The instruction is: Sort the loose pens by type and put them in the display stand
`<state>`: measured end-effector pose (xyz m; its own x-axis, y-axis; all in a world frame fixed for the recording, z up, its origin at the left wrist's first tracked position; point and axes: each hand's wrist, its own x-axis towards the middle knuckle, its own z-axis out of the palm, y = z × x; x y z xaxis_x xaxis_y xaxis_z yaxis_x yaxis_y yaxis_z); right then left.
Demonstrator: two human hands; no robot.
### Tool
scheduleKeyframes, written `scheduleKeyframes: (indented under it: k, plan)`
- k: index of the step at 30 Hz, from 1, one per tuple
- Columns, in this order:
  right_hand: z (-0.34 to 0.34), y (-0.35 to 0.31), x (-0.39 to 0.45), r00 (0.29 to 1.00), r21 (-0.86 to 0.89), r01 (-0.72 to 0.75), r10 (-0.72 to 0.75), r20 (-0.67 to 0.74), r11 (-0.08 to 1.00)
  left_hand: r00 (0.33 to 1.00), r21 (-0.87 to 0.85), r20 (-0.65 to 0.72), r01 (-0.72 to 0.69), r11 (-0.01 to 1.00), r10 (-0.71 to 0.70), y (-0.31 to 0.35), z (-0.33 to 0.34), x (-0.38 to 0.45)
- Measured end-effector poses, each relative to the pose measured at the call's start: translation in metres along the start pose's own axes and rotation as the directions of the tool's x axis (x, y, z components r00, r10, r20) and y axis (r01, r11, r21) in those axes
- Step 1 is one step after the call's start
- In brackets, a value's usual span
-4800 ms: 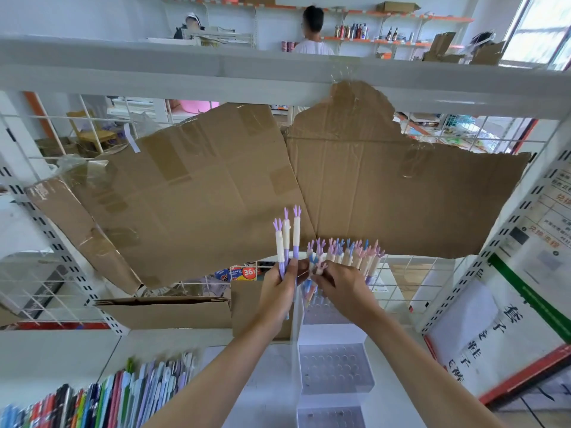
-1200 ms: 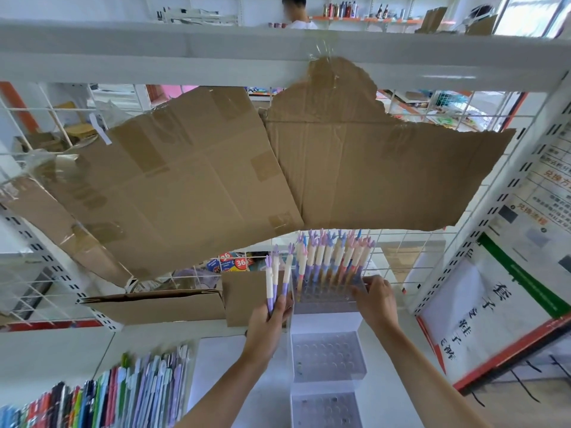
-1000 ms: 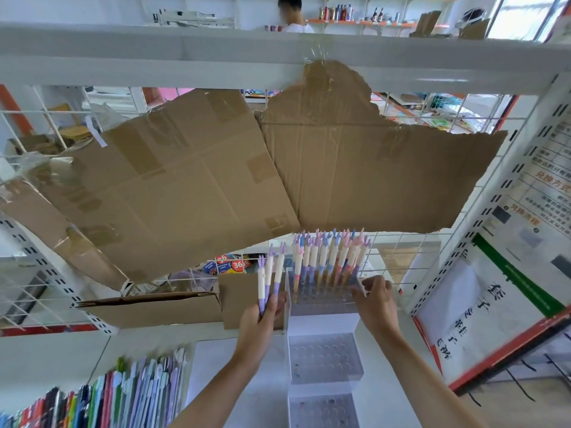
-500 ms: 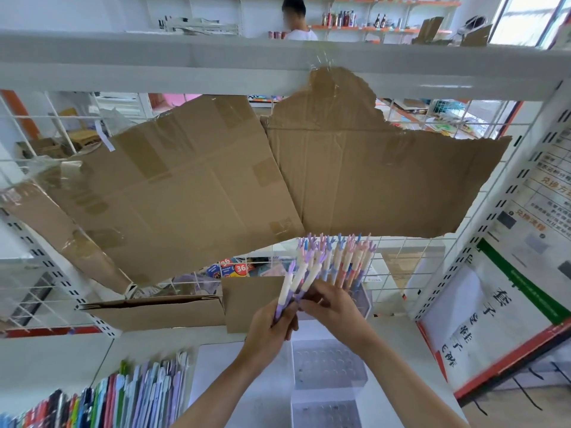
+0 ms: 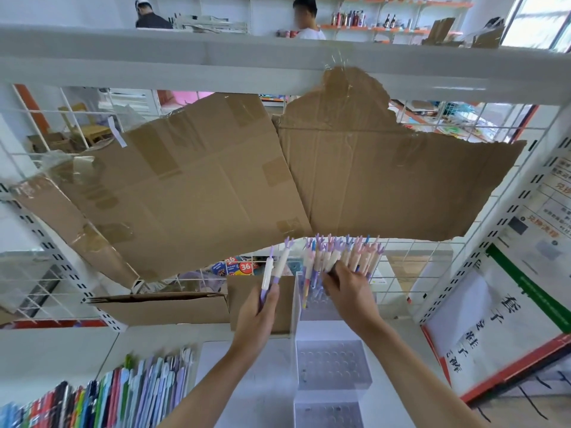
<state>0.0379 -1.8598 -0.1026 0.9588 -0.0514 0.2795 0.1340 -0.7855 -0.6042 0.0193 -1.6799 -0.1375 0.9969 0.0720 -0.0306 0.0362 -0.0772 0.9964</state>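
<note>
Two pens (image 5: 273, 270) stand near-upright, tops up, in left hand (image 5: 258, 316).

My white shelf (image 5: 61, 350) carries the clear tiered display stand (image 5: 332, 369), which sits near its middle. Left of the stand, a row of colourful packaged pens (image 5: 102, 400) lies along the near edge. Behind the stand's left side, brown cardboard boxes (image 5: 160, 307) rest against the wire grid back.
</note>
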Motion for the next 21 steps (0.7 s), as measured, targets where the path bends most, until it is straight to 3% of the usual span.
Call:
scheduleKeyframes:
  k: [4,8,14,18,21]
  plan:
    - [0.022,0.005,-0.004,0.993,-0.076,0.030,-0.021,0.112,0.997,1.000,-0.085,0.026,-0.005,0.996,0.008,0.009,0.004,-0.005]
    - [0.022,0.004,-0.002,0.994,-0.105,-0.016,0.027,0.110,0.994,0.996,-0.087,0.062,-0.065,0.994,0.070,0.014,0.005,-0.009]
    - [0.007,0.002,-0.018,0.991,0.107,-0.129,0.125,0.043,0.986,0.986,-0.096,0.115,-0.112,0.989,0.122,0.014,0.007,-0.012]
    - [-0.015,-0.018,-0.032,0.940,0.528,-0.222,0.035,0.340,0.820,0.951,-0.051,0.267,-0.148,0.988,0.156,0.015,0.020,-0.018]
    - [-0.020,-0.018,-0.028,0.963,0.385,-0.134,0.029,0.267,0.913,0.947,0.007,0.299,-0.128,0.992,0.120,0.011,0.026,-0.014]
